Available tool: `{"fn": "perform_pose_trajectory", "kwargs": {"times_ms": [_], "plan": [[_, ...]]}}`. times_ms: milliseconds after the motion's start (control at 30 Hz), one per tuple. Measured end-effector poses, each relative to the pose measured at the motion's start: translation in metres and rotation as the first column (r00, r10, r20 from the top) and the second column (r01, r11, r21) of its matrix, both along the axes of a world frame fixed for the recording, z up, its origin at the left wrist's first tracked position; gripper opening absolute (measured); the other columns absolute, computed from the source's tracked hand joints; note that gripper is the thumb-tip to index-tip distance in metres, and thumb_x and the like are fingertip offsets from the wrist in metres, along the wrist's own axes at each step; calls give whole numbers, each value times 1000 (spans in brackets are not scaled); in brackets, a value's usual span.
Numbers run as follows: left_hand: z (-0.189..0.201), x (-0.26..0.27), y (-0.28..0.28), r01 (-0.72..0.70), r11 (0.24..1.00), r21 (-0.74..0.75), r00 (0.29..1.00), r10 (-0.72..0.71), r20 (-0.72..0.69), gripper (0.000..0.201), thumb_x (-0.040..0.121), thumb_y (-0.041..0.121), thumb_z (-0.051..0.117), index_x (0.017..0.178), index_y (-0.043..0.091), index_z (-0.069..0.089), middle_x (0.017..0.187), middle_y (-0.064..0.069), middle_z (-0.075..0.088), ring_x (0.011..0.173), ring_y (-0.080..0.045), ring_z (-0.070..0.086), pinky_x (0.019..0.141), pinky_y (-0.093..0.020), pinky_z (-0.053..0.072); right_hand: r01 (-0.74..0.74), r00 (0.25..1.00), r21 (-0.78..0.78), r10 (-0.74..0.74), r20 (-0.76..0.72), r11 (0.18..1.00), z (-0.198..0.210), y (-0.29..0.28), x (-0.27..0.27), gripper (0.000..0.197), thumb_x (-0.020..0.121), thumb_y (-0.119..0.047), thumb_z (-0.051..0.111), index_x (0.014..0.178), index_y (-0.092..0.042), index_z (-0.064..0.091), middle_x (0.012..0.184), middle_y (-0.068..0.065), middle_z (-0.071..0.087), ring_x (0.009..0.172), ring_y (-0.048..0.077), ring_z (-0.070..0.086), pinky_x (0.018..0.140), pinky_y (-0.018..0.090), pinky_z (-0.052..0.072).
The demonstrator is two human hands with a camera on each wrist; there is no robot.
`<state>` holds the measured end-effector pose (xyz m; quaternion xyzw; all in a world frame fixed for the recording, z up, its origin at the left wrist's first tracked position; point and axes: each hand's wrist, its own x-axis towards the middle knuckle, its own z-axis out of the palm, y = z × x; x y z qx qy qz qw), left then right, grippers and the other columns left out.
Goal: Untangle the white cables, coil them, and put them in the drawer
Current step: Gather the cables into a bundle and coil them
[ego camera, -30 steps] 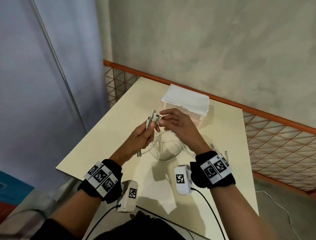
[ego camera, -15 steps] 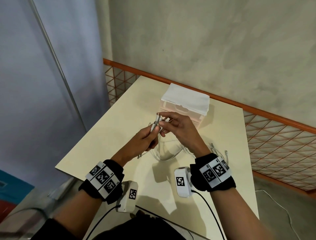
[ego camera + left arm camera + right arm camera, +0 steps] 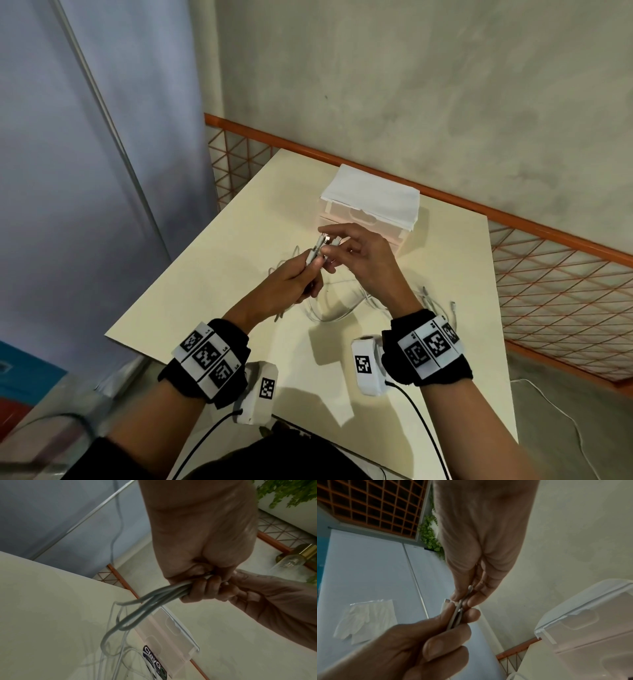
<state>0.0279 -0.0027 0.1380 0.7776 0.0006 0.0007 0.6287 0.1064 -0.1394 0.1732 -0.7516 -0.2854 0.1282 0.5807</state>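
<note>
Several white cables (image 3: 337, 303) lie in loose loops on the cream table (image 3: 212, 274). My left hand (image 3: 301, 274) grips a bundle of their plug ends (image 3: 317, 251) above the table; the strands (image 3: 150, 604) hang from its curled fingers. My right hand (image 3: 346, 245) pinches the tips of those plugs (image 3: 462, 601) with thumb and fingers. Just beyond the hands stands the small translucent drawer unit (image 3: 371, 212) with a white top, its drawers closed.
More cable ends (image 3: 442, 305) trail on the table to the right of my right wrist. An orange mesh railing (image 3: 548, 274) borders the table's far and right sides. A grey wall stands behind. A white cable (image 3: 561, 411) lies on the floor at right.
Both hands have drifted slightly toward the drawer unit with the plug bundle. The right fingers have closed in over the plug tips.
</note>
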Motion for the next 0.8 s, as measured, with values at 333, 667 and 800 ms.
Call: {"fn": "perform_pose_trajectory", "kwargs": {"times_ms": [333, 667, 800], "plan": [[-3, 7, -6, -32, 999, 14, 999, 31, 41, 19, 103, 26, 29, 96, 19, 45, 70, 0, 54, 46, -5, 38, 48, -15, 34, 11, 1000, -35, -11, -2, 999, -2, -1, 11, 23, 81, -9, 70, 103, -11, 70, 98, 8, 67, 68, 13, 63, 70, 22, 55], [1, 15, -6, -95, 995, -22, 995, 96, 38, 31, 103, 24, 27, 92, 8, 51, 64, -1, 55, 45, -8, 41, 50, -19, 36, -21, 1000, -57, 20, -8, 998, -3, -6, 18, 31, 90, -7, 58, 120, -11, 63, 92, -1, 68, 67, -3, 61, 69, 11, 50], [0, 19, -8, -109, 994, -7, 992, 109, 55, 30, 104, 26, 28, 88, 13, 49, 65, -2, 57, 44, -7, 42, 49, -18, 37, -15, 999, -55, 17, 30, 998, -7, -4, 17, 42, 89, -7, 59, 126, -27, 56, 96, -4, 69, 74, 3, 62, 75, 20, 52]]}}
